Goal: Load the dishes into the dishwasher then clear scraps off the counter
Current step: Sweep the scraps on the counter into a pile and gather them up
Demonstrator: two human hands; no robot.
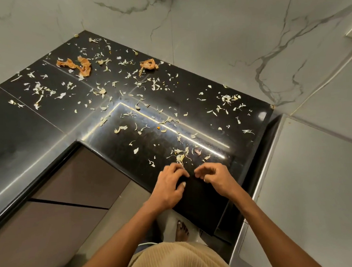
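Both hands work at the near end of the counter, close together and nearly fingertip to fingertip. Left hand (pixel 170 186) lies knuckles up with its fingers curled down onto the stone, the fingertips drawn under as if raking bits toward the palm; whether it has any flake pinched is hidden beneath the fingers. Right hand (pixel 215 177) mirrors it, fingers bent and thumb tucked toward the forefinger, and I cannot tell if anything sits in that pinch either. My reading is that the two are set facing each other to herd loose bits into one small heap at the edge, where they can be scooped off.

Just beyond the fingertips lies the nearest cluster of pale dry papery peel flakes (pixel 180 156), thin, curled and whitish-green, light enough to scatter at a careless sweep. More of these flakes are strewn over the whole polished black L-shaped stone counter (pixel 18 131), thickest toward the far corner. Near that back corner sit two crumpled orange-brown skins, a larger twisted piece (pixel 79 66) and a smaller one (pixel 148 65). Grey veined marble wall tiles (pixel 217 39) rise behind. No dishes or dishwasher show, so the scrap-clearing appears barely begun.
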